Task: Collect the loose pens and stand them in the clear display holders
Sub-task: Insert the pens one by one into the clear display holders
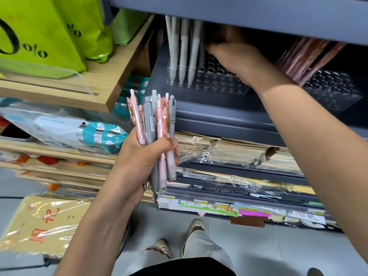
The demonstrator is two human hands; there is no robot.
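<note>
My left hand (139, 160) is closed around a bundle of pens (153, 120), fingers wrapped over the barrels. The bundle stands roughly upright, clip ends up and tips down, below and to the left of the clear holder (219, 84). My right hand (237, 56) is the nearer one to that holder. It reaches in under the upper shelf and hangs over the holder's rear rows, with the fingertips curled away into shadow, so I cannot tell whether they pinch a pen. The holder is a transparent block drilled with a grid of round sockets, sitting on the grey shelf (209, 110). Several grey pens (182, 48) stand in its leftmost sockets, long axes near vertical; the sockets to their right are open. Judgement: each pen should enter tip first, along the socket axis, with little headroom above. The barrels look like smooth matt plastic, grey or pale pink. A second holder (336, 90) sits well apart to the right.
</note>
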